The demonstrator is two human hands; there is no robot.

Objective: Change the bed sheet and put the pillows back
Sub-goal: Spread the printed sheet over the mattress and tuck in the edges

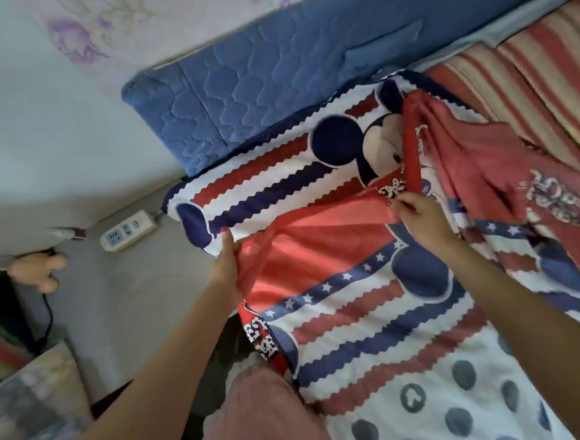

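Note:
A red, white and navy striped sheet (375, 330) with a cartoon mouse print covers the bed. A thin red cloth with white lettering (320, 238) lies crumpled across it, stretched between my hands and trailing off to the right. My left hand (225, 265) grips the red cloth's left edge near the bed's corner. My right hand (418, 214) pinches a bunched fold of the same cloth above the mouse print. No pillow is clearly in view.
A blue quilted headboard cover (272, 80) stands against the floral wall. A striped red and cream blanket (529, 76) lies at the right. On the grey floor left of the bed sit a white power strip (128, 233) and a plush toy (40, 271). My knee (261, 414) is beside the bed.

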